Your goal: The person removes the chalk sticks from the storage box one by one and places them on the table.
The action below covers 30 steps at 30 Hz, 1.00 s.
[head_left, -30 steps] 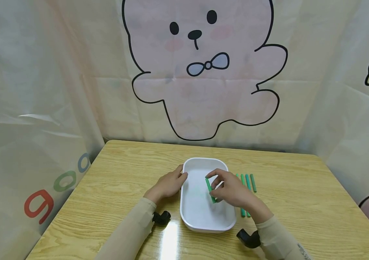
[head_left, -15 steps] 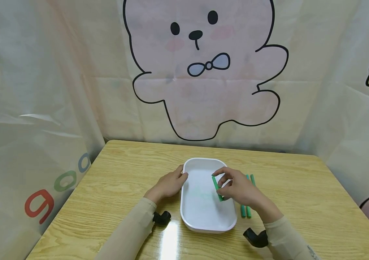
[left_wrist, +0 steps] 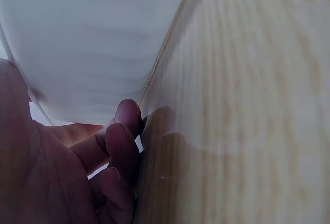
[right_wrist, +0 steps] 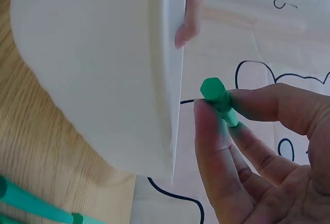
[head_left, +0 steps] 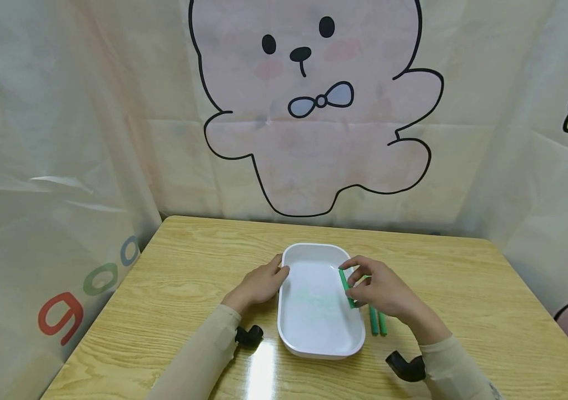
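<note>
A white rectangular tray (head_left: 314,339) stands on the table, with faint green smudges on its floor. My left hand (head_left: 259,282) holds its left side, thumb at the rim and fingers low along the outer wall, as the left wrist view shows. Over the tray's right rim, my right hand (head_left: 381,286) pinches a green, six-sided crayon-like stick (head_left: 347,289) between thumb and fingertips. In the right wrist view the stick (right_wrist: 213,90) is held clear of the tray wall, and green stains mark the fingertips.
Several similar green sticks (head_left: 374,322) lie on the wooden table (head_left: 444,289) just right of the tray, partly hidden by the right hand. A printed curtain (head_left: 164,166) hangs behind the table. Each wrist carries a black mount (head_left: 406,368).
My right hand has moved right with the green stick, from over the tray's middle to its right rim. The left hand and the tray stay put.
</note>
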{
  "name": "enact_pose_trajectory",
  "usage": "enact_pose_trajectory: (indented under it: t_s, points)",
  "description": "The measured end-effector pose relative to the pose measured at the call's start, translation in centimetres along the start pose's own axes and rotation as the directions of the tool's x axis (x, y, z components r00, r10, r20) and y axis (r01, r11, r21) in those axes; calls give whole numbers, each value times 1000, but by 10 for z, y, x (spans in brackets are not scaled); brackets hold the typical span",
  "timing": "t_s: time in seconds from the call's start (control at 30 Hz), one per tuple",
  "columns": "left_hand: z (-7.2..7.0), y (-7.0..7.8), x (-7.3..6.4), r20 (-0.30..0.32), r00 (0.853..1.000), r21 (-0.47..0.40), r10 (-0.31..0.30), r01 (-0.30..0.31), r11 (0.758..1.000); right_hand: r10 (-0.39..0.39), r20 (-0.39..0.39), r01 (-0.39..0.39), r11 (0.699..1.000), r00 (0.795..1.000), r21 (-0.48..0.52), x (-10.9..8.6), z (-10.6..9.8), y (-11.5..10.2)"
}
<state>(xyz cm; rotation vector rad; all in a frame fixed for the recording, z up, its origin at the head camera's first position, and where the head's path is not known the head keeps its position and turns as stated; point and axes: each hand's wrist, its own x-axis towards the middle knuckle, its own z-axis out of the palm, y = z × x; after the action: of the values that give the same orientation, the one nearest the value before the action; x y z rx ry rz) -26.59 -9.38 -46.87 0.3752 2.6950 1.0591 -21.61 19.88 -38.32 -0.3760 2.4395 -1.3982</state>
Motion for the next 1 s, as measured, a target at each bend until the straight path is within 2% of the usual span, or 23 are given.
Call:
enact_pose_trajectory:
  t_s: [0.57,1.0]
  points:
    - [-2,3,-2,0,1000,-2,-3,3,1000,14,-15,-14,998,1000,54,-14,-20,17]
    - [-2,2,-2,1,1000,3,2,-2,1000,56,-36,-55,998,998,37,-22,-31,32]
